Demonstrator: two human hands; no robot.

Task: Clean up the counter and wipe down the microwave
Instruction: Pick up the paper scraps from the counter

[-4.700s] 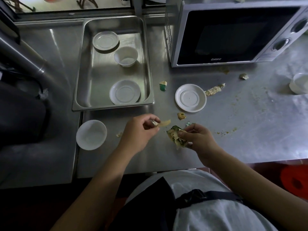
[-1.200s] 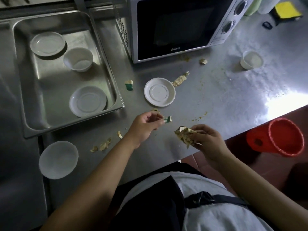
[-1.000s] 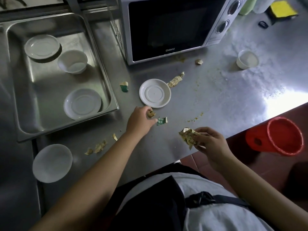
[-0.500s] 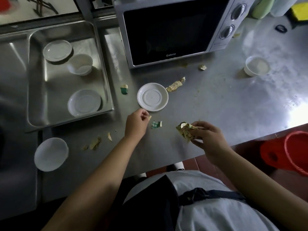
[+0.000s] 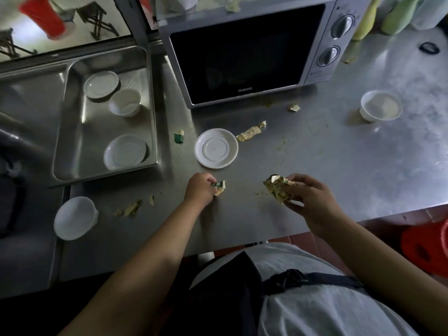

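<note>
My left hand (image 5: 200, 189) pinches a small green and tan wrapper scrap (image 5: 220, 187) just above the steel counter (image 5: 339, 170). My right hand (image 5: 308, 197) grips a crumpled wad of wrappers (image 5: 276, 189) near the counter's front edge. More litter lies about: a twisted wrapper (image 5: 251, 134) right of the white saucer (image 5: 216, 148), a green scrap (image 5: 179, 137) left of it, a small ball (image 5: 293, 107) and torn bits (image 5: 132, 209). The silver microwave (image 5: 244, 52) stands at the back with its door closed.
A steel tray (image 5: 72, 132) at the left holds two saucers and a cup. A white bowl (image 5: 74, 218) sits at the front left and a white cup (image 5: 380, 109) at the right. Green bottles (image 5: 397, 18) stand behind. A red bucket (image 5: 426, 246) is on the floor.
My left hand has picked up the green and tan scrap that lay on the counter beside it. My right hand keeps the wad; the view shifted slightly.
</note>
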